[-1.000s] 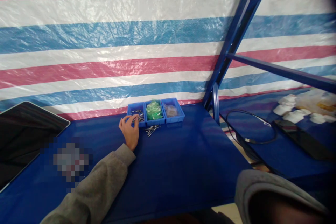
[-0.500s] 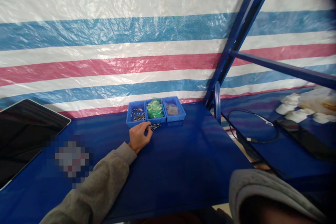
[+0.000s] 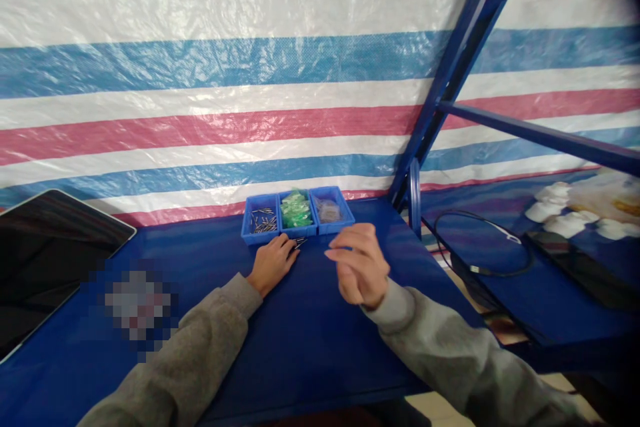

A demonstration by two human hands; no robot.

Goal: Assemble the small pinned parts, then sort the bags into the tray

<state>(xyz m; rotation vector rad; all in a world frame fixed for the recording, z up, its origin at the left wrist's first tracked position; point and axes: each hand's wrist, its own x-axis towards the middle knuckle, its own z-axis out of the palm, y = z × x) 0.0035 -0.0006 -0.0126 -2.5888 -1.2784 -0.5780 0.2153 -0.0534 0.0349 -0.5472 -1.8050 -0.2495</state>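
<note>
Left hand over the metal rods, right hand off to the side

Head view, and here's the left hand (image 3: pixel 273 261), palm down on the blue table (image 3: pixel 310 333), fingers bent over a little heap of slim metal rods (image 3: pixel 301 241); whether they're gripping any, I can't tell. The rods peek out at the hand's two o'clock, just below the middle tray (image 3: pixel 300 232). Over at the heap's four o'clock hangs the right hand (image 3: pixel 361 260), half-curled, thumb and fingers apart, nothing visible in it.

These look light, stiff and hard to break, perhaps slick and apt to roll; a fingertip pinch around mid-shaft should suit. Long axes? The showing ends run roughly eight to two o'clock, tips towards two, slightly fanned; the fingers hide the rest.
</note>
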